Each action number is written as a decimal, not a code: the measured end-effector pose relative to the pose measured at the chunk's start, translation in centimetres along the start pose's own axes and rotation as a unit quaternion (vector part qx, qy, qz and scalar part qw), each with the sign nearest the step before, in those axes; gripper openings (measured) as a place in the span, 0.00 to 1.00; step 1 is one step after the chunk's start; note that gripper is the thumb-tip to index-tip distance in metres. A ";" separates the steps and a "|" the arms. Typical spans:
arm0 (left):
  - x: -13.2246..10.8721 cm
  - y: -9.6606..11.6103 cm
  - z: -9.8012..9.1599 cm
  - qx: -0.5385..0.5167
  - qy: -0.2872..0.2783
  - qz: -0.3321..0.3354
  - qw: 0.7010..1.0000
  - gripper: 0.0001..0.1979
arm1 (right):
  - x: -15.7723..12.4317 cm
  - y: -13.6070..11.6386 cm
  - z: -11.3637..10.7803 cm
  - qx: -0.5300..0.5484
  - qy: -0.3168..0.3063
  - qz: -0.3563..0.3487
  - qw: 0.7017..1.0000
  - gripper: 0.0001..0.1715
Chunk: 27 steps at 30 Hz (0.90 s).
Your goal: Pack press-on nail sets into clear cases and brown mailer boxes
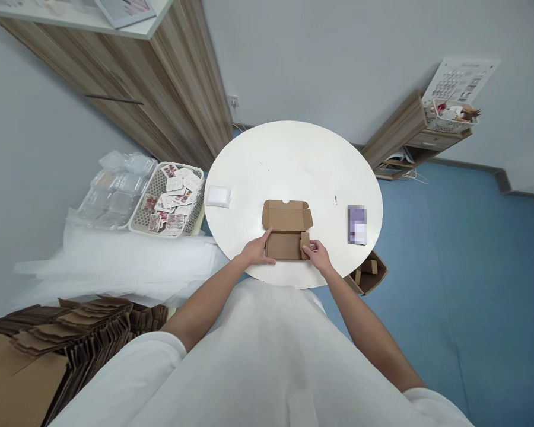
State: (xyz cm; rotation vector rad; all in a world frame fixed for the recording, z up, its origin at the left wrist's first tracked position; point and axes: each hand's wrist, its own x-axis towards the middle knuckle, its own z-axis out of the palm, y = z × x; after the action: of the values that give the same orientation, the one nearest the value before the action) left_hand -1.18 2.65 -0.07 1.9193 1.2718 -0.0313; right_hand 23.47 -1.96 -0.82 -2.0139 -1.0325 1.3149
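A brown cardboard box [283,245] lies on the white round table close to my body, its lid folded back away from me. My left hand [257,249] grips the left side of the box, thumb at the far corner and fingers along the near edge. At the opposite end, my right hand [317,255] pinches the right side flap, which stands partly folded over the inside. The inside of the box shows bare brown card. Parts of the right fingers are hidden behind the flap.
On the round table [293,160] lie a white packet [218,196] at left and a purple item [356,225] at right. A white basket [139,228] of small packs and clear plastic cases [115,190] stand left. Flat cardboard [93,332] is stacked lower left; an open carton [376,283] sits below right.
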 end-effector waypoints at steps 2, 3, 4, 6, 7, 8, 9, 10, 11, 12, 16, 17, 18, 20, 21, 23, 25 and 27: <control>0.0 0.0 0.1 0.008 -0.002 -0.001 1.000 0.60 | 0.5 -0.1 0.3 -0.071 0.006 0.003 0.997 0.19; -0.1 0.1 0.2 0.009 -0.002 -0.001 1.000 0.60 | 0.7 -0.1 0.4 -0.100 0.007 0.006 0.995 0.15; -0.1 0.1 0.3 0.009 -0.001 0.001 1.000 0.60 | 0.9 -0.1 0.5 -0.122 0.009 0.008 0.992 0.12; -0.2 0.0 0.5 0.003 0.008 0.008 1.000 0.59 | 1.0 -0.1 0.7 -0.148 0.011 0.013 0.989 0.08; -0.3 0.0 0.6 -0.001 0.014 0.011 1.000 0.59 | 1.0 -0.1 0.7 -0.153 0.012 0.014 0.988 0.08; -0.3 0.0 0.7 -0.004 0.019 0.013 1.000 0.59 | 1.0 0.0 0.8 -0.158 0.012 0.014 0.987 0.08; -0.4 0.0 0.8 -0.008 0.023 0.014 1.000 0.59 | 0.9 0.0 0.8 -0.163 0.012 0.014 0.986 0.09; -0.4 -0.1 1.0 -0.012 0.025 0.013 1.000 0.58 | 0.9 0.1 0.9 -0.167 0.013 0.015 0.986 0.10; -0.4 -0.1 1.1 -0.016 0.026 0.011 0.999 0.58 | 0.8 0.1 0.9 -0.171 0.014 0.015 0.985 0.11; -0.4 -0.1 1.2 -0.021 0.027 0.010 0.999 0.58 | 0.7 0.2 0.9 -0.174 0.015 0.015 0.985 0.11; -0.3 -0.2 1.5 -0.043 0.030 0.008 0.999 0.57 | 0.6 0.2 1.1 -0.177 0.018 0.016 0.984 0.12; -0.3 -0.2 1.5 -0.046 0.030 0.012 0.998 0.57 | 0.6 0.2 1.1 -0.177 0.020 0.017 0.984 0.12; -0.3 -0.3 1.5 -0.048 0.031 0.016 0.998 0.56 | 0.5 0.2 1.1 -0.176 0.021 0.018 0.984 0.12; -0.4 -0.2 1.6 -0.049 0.031 0.025 0.998 0.54 | 0.5 0.2 1.0 -0.174 0.025 0.022 0.984 0.12; -0.5 -0.2 1.6 -0.047 0.031 0.027 0.998 0.52 | 0.4 0.2 1.0 -0.172 0.027 0.024 0.984 0.11; -0.8 0.0 1.7 -0.042 0.029 0.025 0.998 0.49 | 0.3 0.3 0.8 -0.168 0.032 0.029 0.985 0.10; -1.3 0.2 2.0 -0.044 0.031 0.021 0.998 0.49 | 0.0 0.4 0.5 -0.156 0.035 0.032 0.987 0.09; -2.0 0.3 2.4 -0.061 0.045 0.013 0.997 0.50 | -0.5 0.7 0.2 -0.125 0.037 0.036 0.991 0.12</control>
State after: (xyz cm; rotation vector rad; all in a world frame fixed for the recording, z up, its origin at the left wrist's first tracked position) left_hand -0.97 -0.42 -0.58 1.8486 1.2789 0.1454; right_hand 23.43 -2.81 -1.15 -2.2873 -1.1478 1.1855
